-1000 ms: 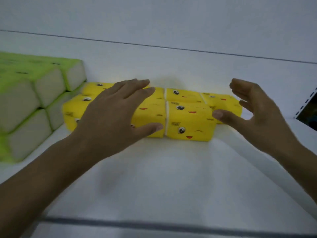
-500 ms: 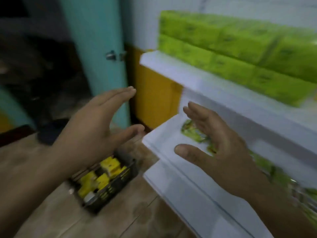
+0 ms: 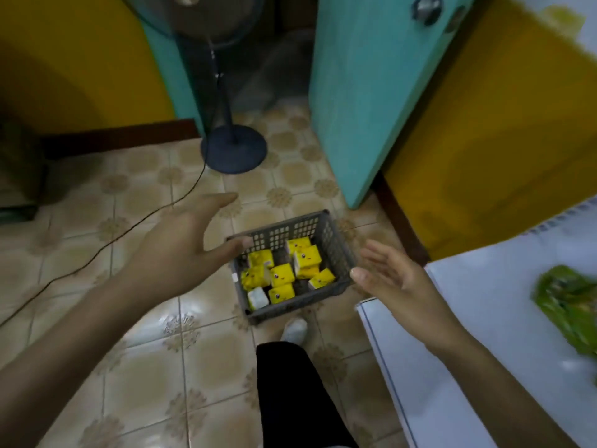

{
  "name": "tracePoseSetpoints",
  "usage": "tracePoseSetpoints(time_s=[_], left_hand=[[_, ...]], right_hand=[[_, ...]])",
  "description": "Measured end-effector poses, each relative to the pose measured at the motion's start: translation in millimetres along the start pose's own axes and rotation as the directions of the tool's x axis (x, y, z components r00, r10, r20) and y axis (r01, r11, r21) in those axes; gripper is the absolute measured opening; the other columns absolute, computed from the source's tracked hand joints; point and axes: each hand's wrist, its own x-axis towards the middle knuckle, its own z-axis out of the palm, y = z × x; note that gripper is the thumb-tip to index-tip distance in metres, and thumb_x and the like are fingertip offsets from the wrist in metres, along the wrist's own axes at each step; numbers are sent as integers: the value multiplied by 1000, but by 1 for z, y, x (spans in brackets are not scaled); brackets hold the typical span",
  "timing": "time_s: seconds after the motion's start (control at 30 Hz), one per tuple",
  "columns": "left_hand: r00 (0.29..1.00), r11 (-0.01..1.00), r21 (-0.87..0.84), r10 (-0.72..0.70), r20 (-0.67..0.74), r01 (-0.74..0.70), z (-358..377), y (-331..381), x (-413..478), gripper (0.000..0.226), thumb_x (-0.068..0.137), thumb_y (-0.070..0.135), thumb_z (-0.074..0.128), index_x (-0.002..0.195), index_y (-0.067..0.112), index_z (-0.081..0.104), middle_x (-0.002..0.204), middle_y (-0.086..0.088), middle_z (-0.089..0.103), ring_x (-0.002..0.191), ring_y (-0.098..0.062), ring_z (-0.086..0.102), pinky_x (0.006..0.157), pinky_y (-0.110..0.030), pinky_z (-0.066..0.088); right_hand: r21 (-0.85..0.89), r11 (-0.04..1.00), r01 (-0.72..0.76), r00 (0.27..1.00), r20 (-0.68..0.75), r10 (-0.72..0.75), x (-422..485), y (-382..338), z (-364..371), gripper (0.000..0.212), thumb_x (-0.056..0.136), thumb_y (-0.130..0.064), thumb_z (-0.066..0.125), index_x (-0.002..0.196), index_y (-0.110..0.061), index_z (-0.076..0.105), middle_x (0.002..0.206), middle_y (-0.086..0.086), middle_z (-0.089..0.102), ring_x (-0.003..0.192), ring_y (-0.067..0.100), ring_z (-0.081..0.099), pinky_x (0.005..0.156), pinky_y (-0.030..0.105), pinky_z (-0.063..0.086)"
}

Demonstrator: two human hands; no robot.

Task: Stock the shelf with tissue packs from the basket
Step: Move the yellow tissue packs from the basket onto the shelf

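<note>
Since the earlier frames, both hands have been brought away from the shelf and down toward the basket; the view has swung to the floor.

Head view:
- Grey mesh basket [image 3: 290,229] is seen standing on the tiled floor [image 3: 145,367], just beside the white shelf [image 3: 484,318] corner.
- Yellow tissue packs [image 3: 281,276] are seen lying loose inside the basket, spread from its far right corner to its near left corner; none is held.
- Left hand [image 3: 174,253] is held spread, fingers straight, thumb out; the thumb tip is seen over the basket's far left corner. Contact cannot be told.
- Right hand [image 3: 397,286] is held flat, palm turned inward, fingers straight and close together, at the basket's right edge. Nothing is gripped.
- A blurred green pack [image 3: 568,305] is seen on the shelf at its right edge.
- A socked foot [image 3: 294,329] is placed at the basket's near edge.
- A fan base [image 3: 234,148] and a teal door [image 3: 371,92] are noted beyond the basket.
</note>
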Motion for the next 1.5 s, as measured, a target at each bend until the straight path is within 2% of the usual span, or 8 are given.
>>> tracePoseSetpoints(time_s=[0.2,0.4,0.53,0.73,0.87,0.97,1.13,1.5], left_hand=[[883,891,-207,-322,341,404,101,-106,106,50,87,37,61,133,25,47,131,7,53,115,-9,48,85,-21,38],[583,314,-506,-590,559,803,268,-197,167,28,89,7,59,116,-2,57,83,-1,59,54,9,53,53,-7,39],[469,162,-470,-579,667,868,378,-257,186,8,93,14,57,96,18,62,85,1,57,78,-12,57,74,-25,42],[531,282,-454,-538,655,845,491,-342,209,10,95,15,53,93,24,58,79,12,57,47,8,51,44,-7,36],[484,248,-421,-552,679,873,522,-364,197,9,94,20,54,91,28,57,75,9,57,40,1,48,37,-10,33],[529,345,-402,-526,665,848,525,-364,199,11,95,22,53,105,26,55,79,16,55,42,10,49,40,-6,34],[611,447,-420,-518,599,790,482,-341,221,43,93,24,56,134,14,46,119,4,54,107,-9,53,82,-18,39],[864,539,-678,-258,432,500,206,-198,230,69,86,33,66,144,17,32,141,-1,46,124,-21,51,99,-41,46]], right_hand=[[58,912,-406,913,68,402,194,110,62,48,84,-27,66,127,-11,50,120,5,57,110,18,55,81,27,43],[-100,776,-622,776,50,629,349,245,161,46,85,-26,69,119,4,60,101,13,62,102,27,59,79,34,42],[-301,746,-594,780,13,626,430,347,220,45,83,-30,71,114,1,61,116,19,63,110,31,58,85,34,43],[-526,708,-471,822,30,569,523,480,301,54,91,-43,57,125,-2,52,132,18,51,122,34,48,96,40,42],[-528,677,-512,805,-20,593,536,534,325,40,88,-42,62,68,-10,47,72,11,46,88,28,56,76,35,40],[-542,692,-476,843,-59,534,536,534,324,31,89,-30,61,97,0,65,106,20,61,110,34,56,84,34,45],[-352,837,-418,908,-137,396,499,447,282,7,83,-9,62,79,-3,62,87,18,62,83,28,57,65,30,40],[331,917,-221,900,-292,322,296,90,147,16,67,-32,66,59,-29,52,81,18,45,79,23,44,72,35,38]])
